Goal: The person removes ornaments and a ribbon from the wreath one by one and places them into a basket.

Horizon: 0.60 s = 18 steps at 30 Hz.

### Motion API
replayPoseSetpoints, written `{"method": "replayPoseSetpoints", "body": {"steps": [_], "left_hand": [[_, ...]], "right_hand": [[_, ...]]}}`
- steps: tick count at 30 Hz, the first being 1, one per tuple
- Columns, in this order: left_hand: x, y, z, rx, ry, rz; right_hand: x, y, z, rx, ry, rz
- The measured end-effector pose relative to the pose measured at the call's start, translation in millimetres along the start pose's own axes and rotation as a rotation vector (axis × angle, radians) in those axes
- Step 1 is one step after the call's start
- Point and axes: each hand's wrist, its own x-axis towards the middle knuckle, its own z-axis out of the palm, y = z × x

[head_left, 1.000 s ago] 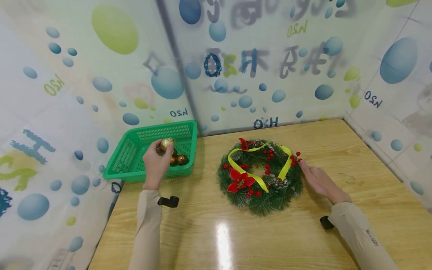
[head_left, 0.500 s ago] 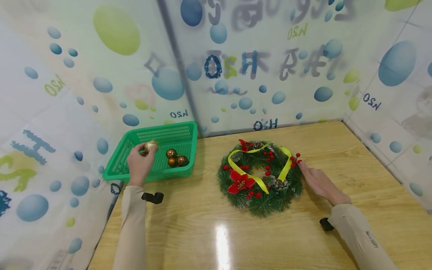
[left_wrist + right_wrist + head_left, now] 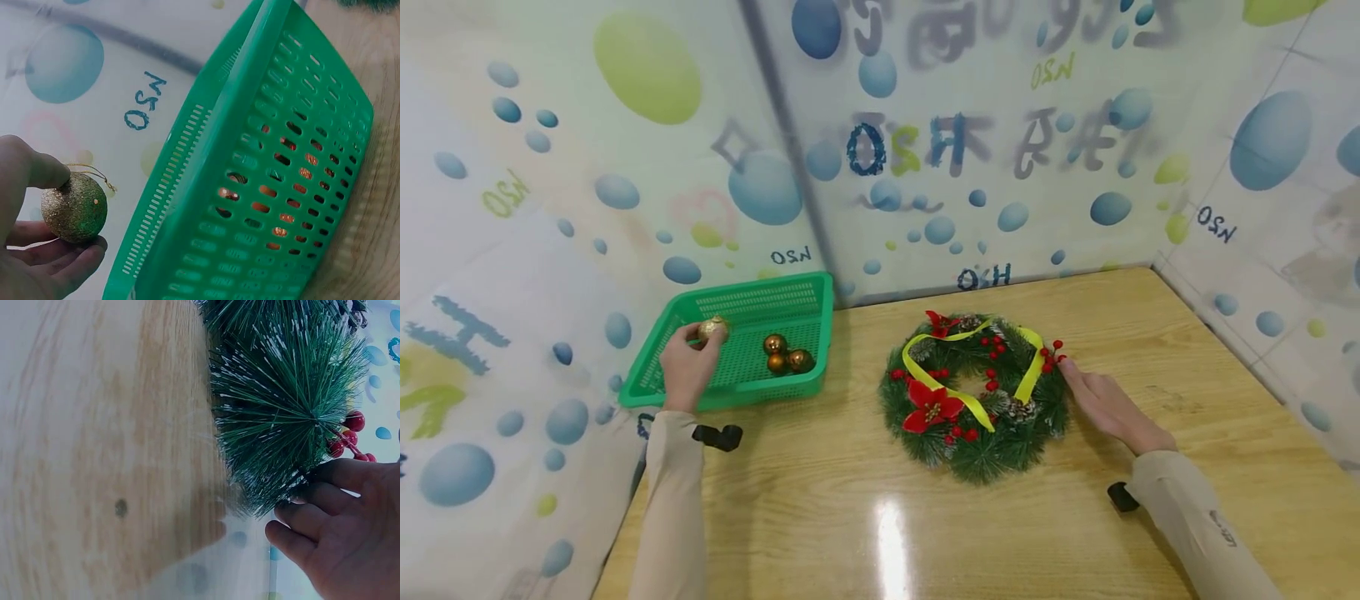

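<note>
My left hand (image 3: 687, 368) pinches a glittery gold Christmas ball (image 3: 74, 209) between thumb and fingers; a thin gold hanging loop trails from its top. Hand and ball are at the left part of the green plastic basket (image 3: 778, 390), above its floor. Several shiny copper-brown balls (image 3: 777, 363) lie together at the basket's right end. On the table lies a green pine wreath (image 3: 988, 458) bearing red poinsettias (image 3: 932, 407), red berries (image 3: 354, 421), pinecones and a yellow ribbon (image 3: 1027, 387). At the wreath's right edge, the extended fingers of my right hand (image 3: 1108, 410) rest against the needles.
The wooden table (image 3: 820, 500) meets a patterned wall covering (image 3: 1037, 242) at the back and left. The basket stands in the back left corner close to that covering. Black wrist cameras (image 3: 718, 437) sit on both forearms.
My left hand has carried the gold ball leftward over the basket, away from the copper-brown balls, which now show fully. My right hand keeps its place at the wreath. The head view has shifted slightly.
</note>
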Motion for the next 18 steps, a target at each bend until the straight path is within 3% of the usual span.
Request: {"method": "replayPoseSetpoints", "body": {"steps": [6, 12, 18], "left_hand": [[0.1, -4.0, -1.9, -0.014, -0.008, -0.027], [-1.5, -6.9, 0.1, -0.024, 0.041, -0.011], [-5.2, -2.6, 6.9, -0.039, 0.01, 0.02]], "right_hand": [[0.0, -1.1, -0.4, 0.01, -0.009, 0.018], [0.4, -0.8, 0.4, 0.008, -0.013, 0.017], [0.1, -0.3, -0.9, 0.02, -0.007, 0.005]]}}
